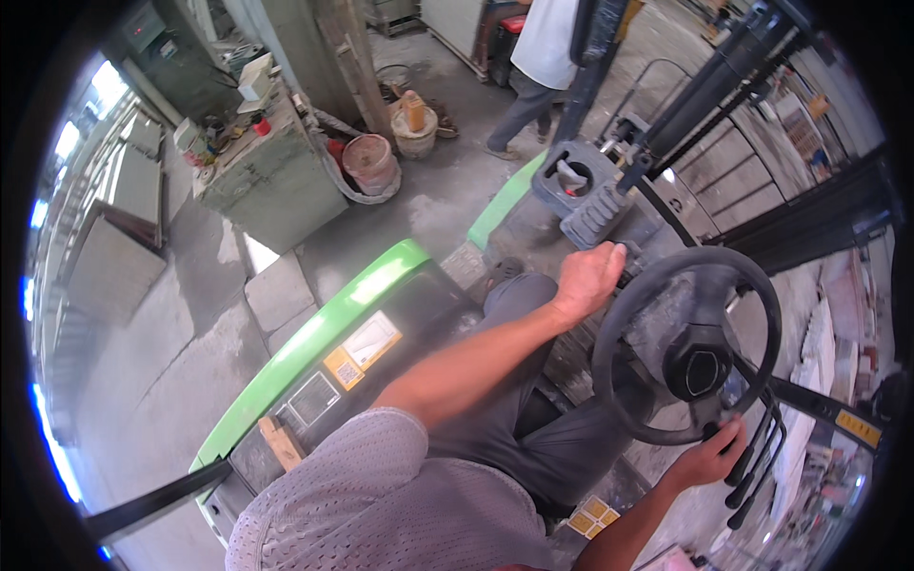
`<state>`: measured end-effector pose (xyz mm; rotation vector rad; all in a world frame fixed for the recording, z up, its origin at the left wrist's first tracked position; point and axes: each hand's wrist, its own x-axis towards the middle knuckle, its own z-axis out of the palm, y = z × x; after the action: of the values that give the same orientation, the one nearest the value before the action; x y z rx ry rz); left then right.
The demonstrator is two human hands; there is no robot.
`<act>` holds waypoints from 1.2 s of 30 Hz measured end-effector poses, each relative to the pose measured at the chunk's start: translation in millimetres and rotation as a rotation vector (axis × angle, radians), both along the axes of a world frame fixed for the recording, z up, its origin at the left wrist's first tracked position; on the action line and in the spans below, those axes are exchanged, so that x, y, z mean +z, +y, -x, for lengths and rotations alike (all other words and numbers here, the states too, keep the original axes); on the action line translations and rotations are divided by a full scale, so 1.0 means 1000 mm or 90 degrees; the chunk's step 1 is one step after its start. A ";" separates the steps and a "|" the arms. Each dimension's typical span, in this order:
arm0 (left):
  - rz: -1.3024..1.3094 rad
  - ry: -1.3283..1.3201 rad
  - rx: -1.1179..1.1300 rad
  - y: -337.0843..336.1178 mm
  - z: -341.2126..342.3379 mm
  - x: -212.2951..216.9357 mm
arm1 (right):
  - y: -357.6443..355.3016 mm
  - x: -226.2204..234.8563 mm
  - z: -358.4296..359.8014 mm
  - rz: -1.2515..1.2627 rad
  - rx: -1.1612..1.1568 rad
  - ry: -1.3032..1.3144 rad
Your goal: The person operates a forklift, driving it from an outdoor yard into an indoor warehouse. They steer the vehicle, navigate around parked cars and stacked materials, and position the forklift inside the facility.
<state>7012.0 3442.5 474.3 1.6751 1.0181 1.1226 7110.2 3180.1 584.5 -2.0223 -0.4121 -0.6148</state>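
Note:
I sit at the controls of a green and black forklift. A black steering wheel stands in front of me on the right. My right hand is closed at the wheel's lower rim, its fingers curled up over it. Several black-knobbed levers stand just to the right of that hand. My left hand reaches forward to the dashboard, left of the wheel's far edge. It is closed in a fist, and whatever it grips is hidden under the fingers. A grey dashboard tray with a round recess lies beyond it.
Ahead rises the dark mast. A person in a white top stands beyond the machine's front left. To the left are a greenish cabinet with clutter on it, a pinkish bucket and a pale bucket. A green fender edges the forklift.

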 end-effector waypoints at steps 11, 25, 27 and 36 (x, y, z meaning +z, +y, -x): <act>-0.076 -0.037 -0.035 -0.127 0.116 0.034 | -0.028 0.100 0.033 -0.100 0.169 -0.284; 0.034 -0.045 -0.040 -0.243 0.297 0.081 | -0.063 0.160 0.292 -0.112 0.256 -0.366; 0.037 -0.085 -0.064 -0.280 0.330 0.091 | -0.095 0.154 0.337 -0.114 0.288 -0.372; -0.041 -0.069 -0.078 -0.412 0.519 0.096 | -0.215 0.117 0.567 -0.074 0.336 -0.336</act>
<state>6493.5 3030.9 570.6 1.6842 0.8081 1.1631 6543.5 2965.2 701.2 -1.5250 -1.1505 -0.8042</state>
